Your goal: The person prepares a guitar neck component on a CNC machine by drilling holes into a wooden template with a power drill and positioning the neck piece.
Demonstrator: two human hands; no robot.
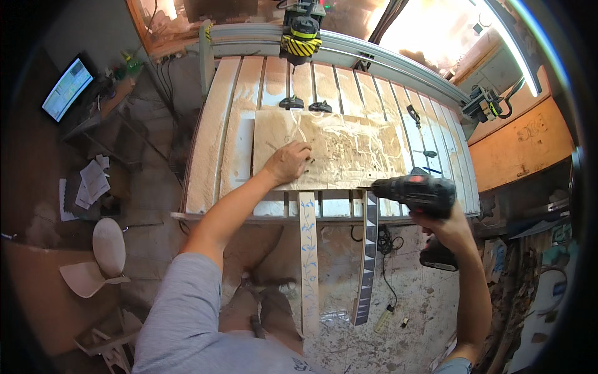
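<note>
Shirt (212,343); drill (416,189) at board (330,153) edge

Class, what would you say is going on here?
The right hand grips a black drill, its front end by the near edge of a wooden board with carved lines; contact is unclear. The left hand rests on the board, which lies over a dusty slotted table. Two patterned strips jut out from its near side.

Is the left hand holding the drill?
No, the right hand grips the black drill, while the left hand is at the carved board.
</note>
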